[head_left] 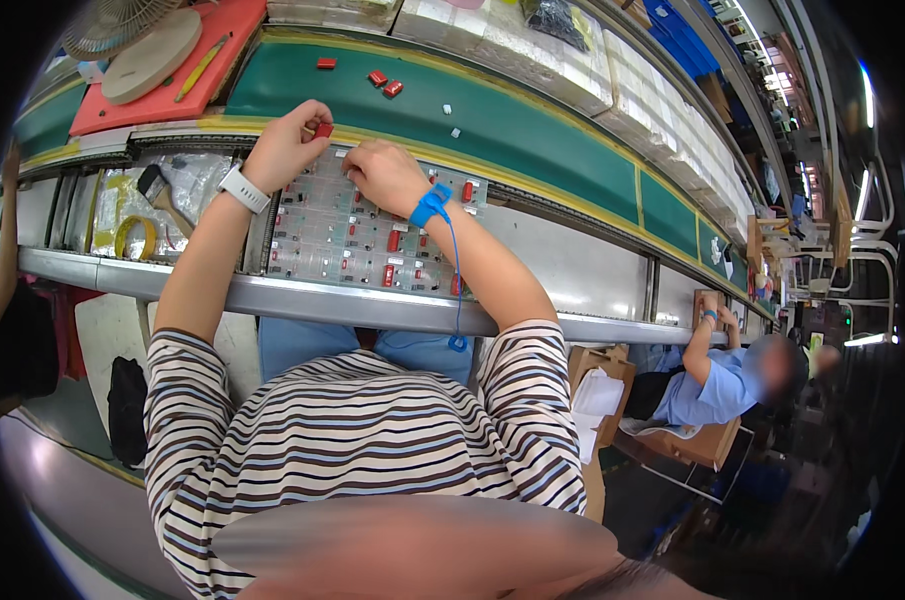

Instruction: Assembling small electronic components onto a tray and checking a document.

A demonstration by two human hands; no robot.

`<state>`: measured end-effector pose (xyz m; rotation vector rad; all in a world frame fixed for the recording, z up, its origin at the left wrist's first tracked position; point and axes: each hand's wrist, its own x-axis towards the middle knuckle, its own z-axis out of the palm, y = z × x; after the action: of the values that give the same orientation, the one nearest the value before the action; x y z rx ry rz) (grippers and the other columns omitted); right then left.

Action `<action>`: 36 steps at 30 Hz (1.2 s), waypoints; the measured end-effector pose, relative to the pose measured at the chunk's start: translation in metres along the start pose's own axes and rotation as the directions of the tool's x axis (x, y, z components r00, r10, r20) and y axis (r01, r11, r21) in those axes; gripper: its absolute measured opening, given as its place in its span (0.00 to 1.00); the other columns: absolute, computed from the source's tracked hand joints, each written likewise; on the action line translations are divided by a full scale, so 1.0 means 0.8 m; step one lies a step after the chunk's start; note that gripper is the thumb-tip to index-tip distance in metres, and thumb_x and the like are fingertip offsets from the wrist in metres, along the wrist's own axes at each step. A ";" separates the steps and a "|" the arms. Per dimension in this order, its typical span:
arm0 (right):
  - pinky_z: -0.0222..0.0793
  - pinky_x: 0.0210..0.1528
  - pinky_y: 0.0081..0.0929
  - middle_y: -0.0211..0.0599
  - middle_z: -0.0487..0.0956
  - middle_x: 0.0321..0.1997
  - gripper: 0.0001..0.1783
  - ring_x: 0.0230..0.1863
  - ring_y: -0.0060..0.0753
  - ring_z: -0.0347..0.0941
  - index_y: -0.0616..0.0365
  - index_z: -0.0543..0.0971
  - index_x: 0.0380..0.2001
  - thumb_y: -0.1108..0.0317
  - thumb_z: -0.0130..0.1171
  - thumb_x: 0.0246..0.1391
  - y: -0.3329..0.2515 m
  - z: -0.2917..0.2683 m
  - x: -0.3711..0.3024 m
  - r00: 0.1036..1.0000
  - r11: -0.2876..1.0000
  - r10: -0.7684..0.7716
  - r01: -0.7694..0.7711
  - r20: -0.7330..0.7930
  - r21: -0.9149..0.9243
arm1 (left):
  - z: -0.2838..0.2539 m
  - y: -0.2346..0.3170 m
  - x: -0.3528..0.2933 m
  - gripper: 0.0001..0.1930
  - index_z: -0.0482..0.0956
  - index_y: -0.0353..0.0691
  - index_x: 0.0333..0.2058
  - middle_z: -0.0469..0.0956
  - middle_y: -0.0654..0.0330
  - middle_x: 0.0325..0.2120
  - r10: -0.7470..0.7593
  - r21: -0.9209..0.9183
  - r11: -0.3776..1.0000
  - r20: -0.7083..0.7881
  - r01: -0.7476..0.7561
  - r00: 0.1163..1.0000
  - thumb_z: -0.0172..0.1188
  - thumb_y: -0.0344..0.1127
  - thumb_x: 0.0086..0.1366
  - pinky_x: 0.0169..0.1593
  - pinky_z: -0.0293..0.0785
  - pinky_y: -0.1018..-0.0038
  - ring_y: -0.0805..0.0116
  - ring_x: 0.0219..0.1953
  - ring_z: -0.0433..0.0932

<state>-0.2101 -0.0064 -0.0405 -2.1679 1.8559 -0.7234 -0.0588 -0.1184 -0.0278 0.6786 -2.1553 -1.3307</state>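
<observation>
My left hand (290, 145) is closed in a pinch on a small red block-shaped component (323, 130), held above the far left part of a circuit board panel (312, 235). My right hand (384, 172) is beside it, fingers bent down and drawn together at the panel's far edge; what they hold, if anything, is hidden. Several parts stand on the panel, among them a red block (393, 241) and small black and white pieces. Beyond my hands, loose red components (392, 89) and small white pieces (447, 109) lie on the green work strip (532, 130).
To the left are a brush (162, 195), a roll of yellow tape (135, 238) and a red board (217, 60) bearing a yellow-handled tool (200, 70). White foam boxes (512, 55) line the far side. A blue cord (456, 270) trails from my right wrist. Another person (722, 375) works at right.
</observation>
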 end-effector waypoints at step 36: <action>0.68 0.39 0.37 0.42 0.73 0.31 0.10 0.37 0.45 0.69 0.54 0.79 0.30 0.63 0.58 0.42 0.124 -0.054 -0.047 0.910 0.921 0.267 -0.337 -0.316 -0.194 | 0.010 0.011 -0.013 0.10 0.72 0.35 0.29 0.74 0.52 0.28 0.055 0.508 0.847 0.211 -0.158 0.976 0.57 0.28 0.45 0.40 0.68 0.66 0.53 0.35 0.72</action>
<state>-0.3212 0.0175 -0.0568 -1.9100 2.4816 -0.8088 -0.0578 -0.1028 -0.0248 0.6335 -2.7050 -0.7640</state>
